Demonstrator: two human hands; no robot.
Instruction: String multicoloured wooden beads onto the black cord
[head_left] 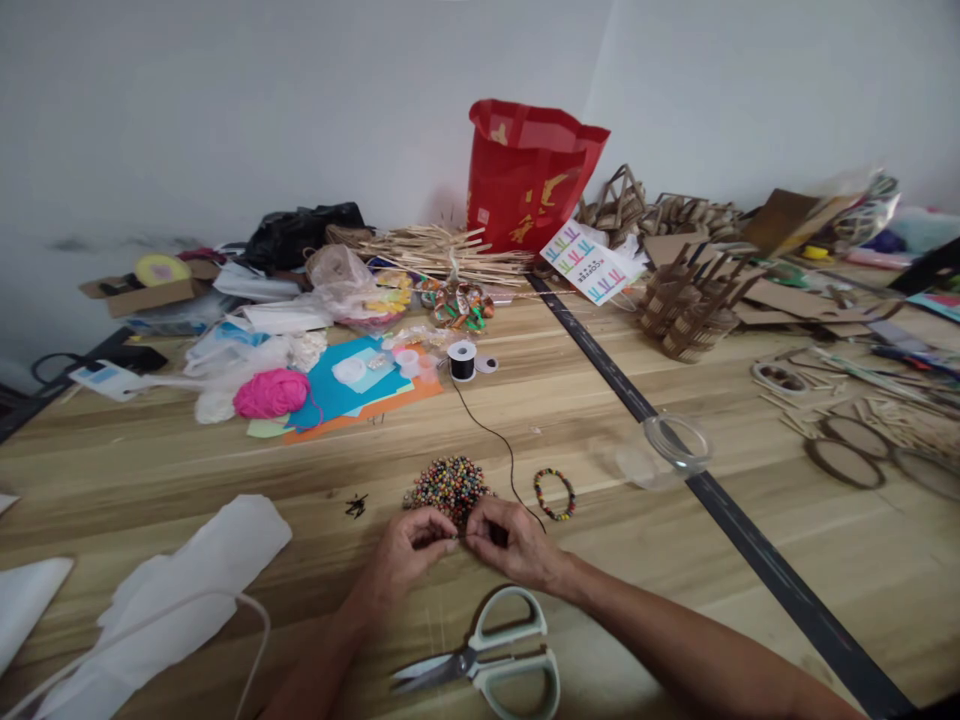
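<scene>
Thin black cord (512,460): slack, gently curved, lying across the table in front of the hands and running down behind the right hand (510,540). I see a short dark strand between the two sets of fingertips and read the right thumb and forefinger as pinched on the cord. Left hand (416,545): thumb and forefinger pressed together on a tiny bead-like speck (454,538), too small for me to identify.

Directly beyond the fingers I note a loose heap of small round multicoloured beads (444,485): red, yellow, green, black and brownish, glossy, thickest in the middle and straggling at the edges. Just right of it and of the right hand lies a closed ring bracelet of similar beads (572,500), flat on the wood. Left of the heap, a little scatter of short black snippets (356,505).

Farther out, the cord leads to a white-flanged spool wound with black (462,362), standing upright. Nearer me than the hands: scissors with pale handles (517,640), blades parted, pointing left. All on a wood-grained table (664,535). To the far left I log a bright pink yarn ball (271,393) beside a blue sheet (330,395); at the back, a tall red bag (517,185).
</scene>
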